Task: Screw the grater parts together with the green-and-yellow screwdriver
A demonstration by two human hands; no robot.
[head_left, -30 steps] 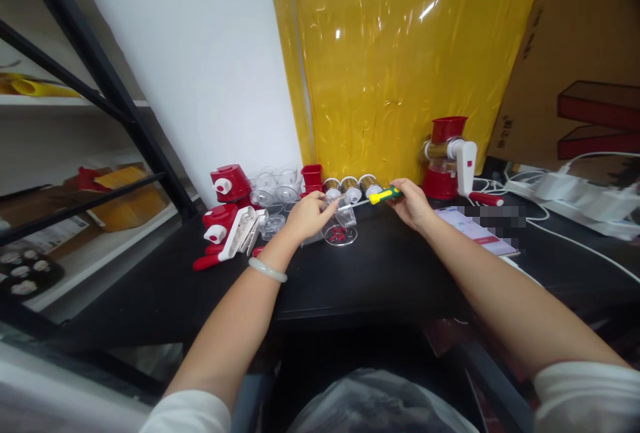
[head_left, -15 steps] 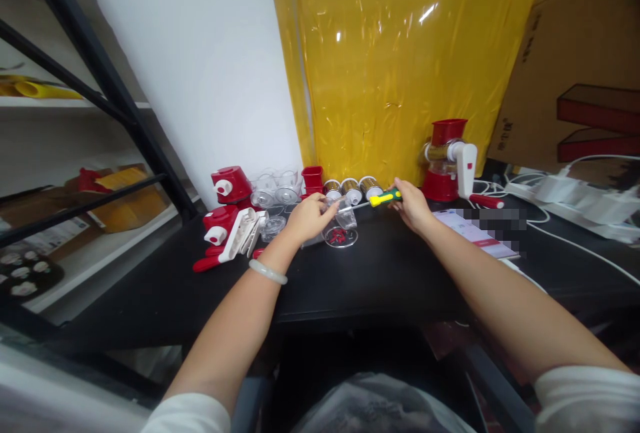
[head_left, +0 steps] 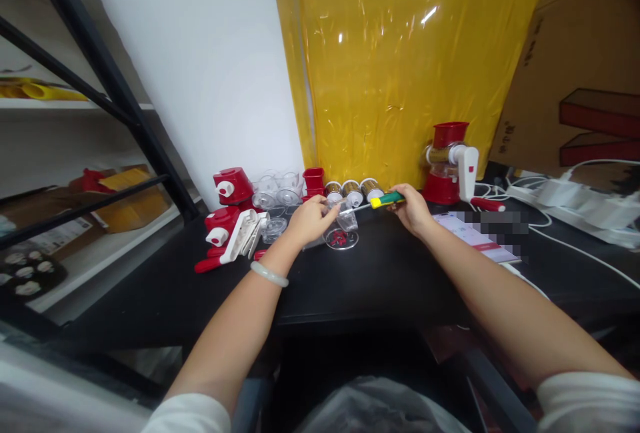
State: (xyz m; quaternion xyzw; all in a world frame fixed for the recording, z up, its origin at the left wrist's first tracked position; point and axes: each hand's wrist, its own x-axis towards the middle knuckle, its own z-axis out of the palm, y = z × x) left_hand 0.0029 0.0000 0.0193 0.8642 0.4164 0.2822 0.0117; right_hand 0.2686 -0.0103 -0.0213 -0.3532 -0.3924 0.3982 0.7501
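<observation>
My right hand [head_left: 411,208] grips a screwdriver [head_left: 383,200] with a green and yellow handle, its shaft pointing left. The tip meets a clear plastic part [head_left: 344,217] that my left hand [head_left: 310,218] pinches from the left, above a clear round base [head_left: 341,239] with small red pieces in it. Both hands hover over the black table [head_left: 360,279], with a pale bangle [head_left: 269,273] on my left wrist.
Red and white crank parts [head_left: 231,226] and clear cups [head_left: 274,194] lie at the left. Three metal drums [head_left: 353,190] line the yellow sheet [head_left: 400,66]. An assembled red grinder [head_left: 449,163] stands at the right, near a booklet [head_left: 475,236], white cables [head_left: 560,219] and cardboard boxes [head_left: 585,66].
The hands have barely shifted; the screwdriver stays against the clear part while the view moves slightly down.
</observation>
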